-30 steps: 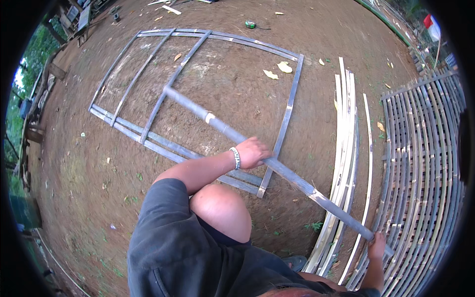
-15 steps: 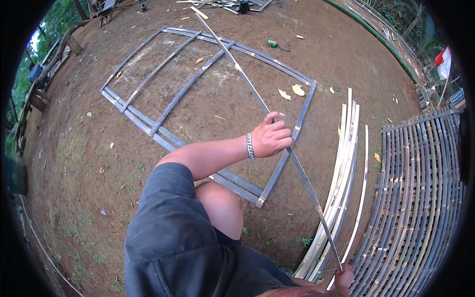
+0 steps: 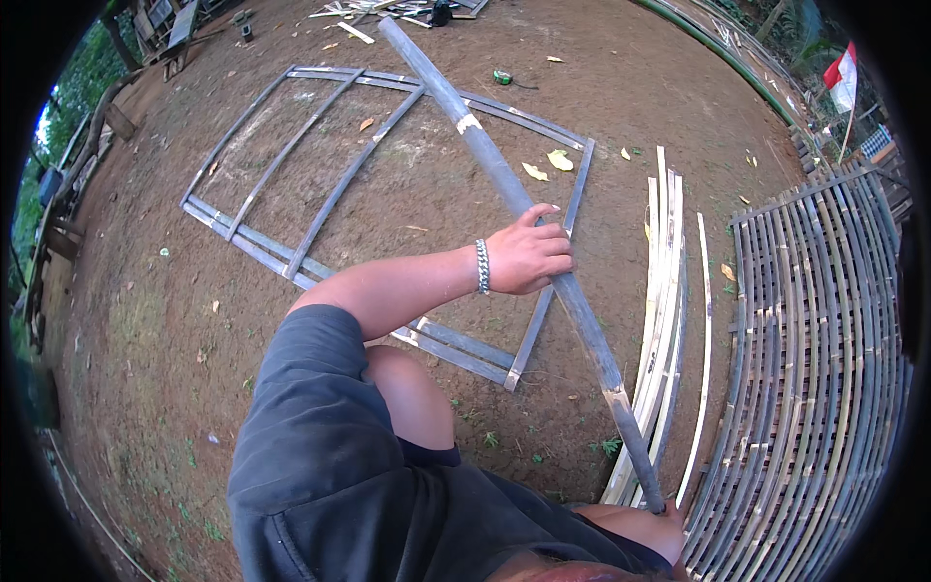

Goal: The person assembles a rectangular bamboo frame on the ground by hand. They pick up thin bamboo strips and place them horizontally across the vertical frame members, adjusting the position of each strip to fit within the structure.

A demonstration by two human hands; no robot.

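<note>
A long grey bamboo slat (image 3: 490, 160) runs slantwise from the far middle to my lower right, its broad face turned up. My left hand (image 3: 531, 254), with a chain bracelet at the wrist, is closed round the slat near its middle. At the slat's near end is my right hand (image 3: 671, 520), closed on it; most of its fingers are hidden. Beneath and beyond lies a frame of bamboo slats (image 3: 357, 175) on the ground, with long double sides and several crosspieces. The held slat passes over the frame's right part.
Pale split bamboo strips (image 3: 665, 291) lie right of the frame, with one single strip (image 3: 700, 359) beside them. Farther right is a large slatted bamboo panel (image 3: 800, 369). A green tape measure (image 3: 501, 77) and yellow leaves (image 3: 560, 160) lie beyond the frame. Scraps (image 3: 373, 10) are piled far off.
The slat has rolled from its narrow edge to show its broad face. Both hands stay at about the same places along it. The view has shifted slightly.
</note>
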